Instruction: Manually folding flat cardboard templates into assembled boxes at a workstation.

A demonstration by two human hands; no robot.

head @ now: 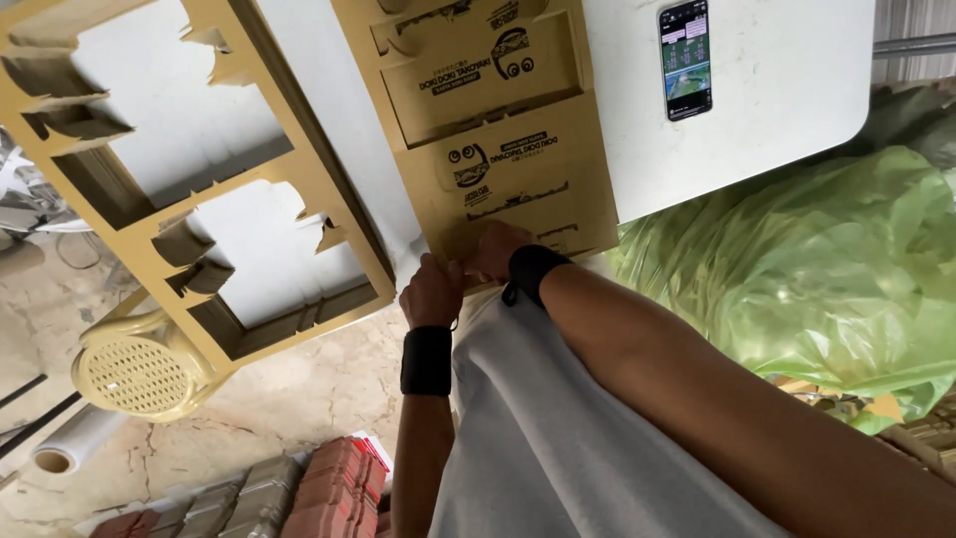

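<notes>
Fingers of both hands pinch the near edge of a die-cut cardboard sheet (488,149) at the table's (787,110) near edge: left hand (431,291) and right hand (498,249) sit side by side. Pulling unevenly could tear the perforated panels, I judge. Beside it lies a punched-out cardboard frame (189,179); a phone (685,60) rests near the far corner. The green plastic bag (817,279) bulges, its contents unclear.

A tan die-cut carton sheet (488,130) with black printed labels is laid on the white table (777,100). A phone (685,60) with lit screen is placed beside it.
</notes>
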